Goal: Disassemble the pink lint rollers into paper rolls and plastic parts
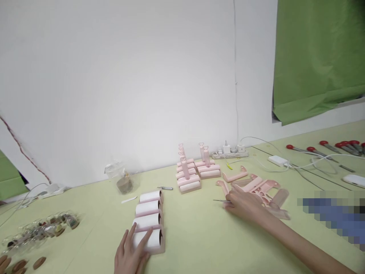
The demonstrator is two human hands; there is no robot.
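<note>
My left hand (131,253) lies flat with fingers apart on the nearest of several white paper rolls (149,217) lined up in pink holders on the pale green table. My right hand (242,203) rests beside a heap of loose pink handles (256,186), its fingers closed on a thin metal tool (221,200) that points left. Assembled pink rollers (196,171) are stacked further back near the wall.
A clear cup with brown contents (122,179) stands at the back left. Small jars and brown pieces (42,230) lie at the left edge. A power strip (229,152), white cables, and red-handled tools (336,148) occupy the right. A green curtain (319,57) hangs above.
</note>
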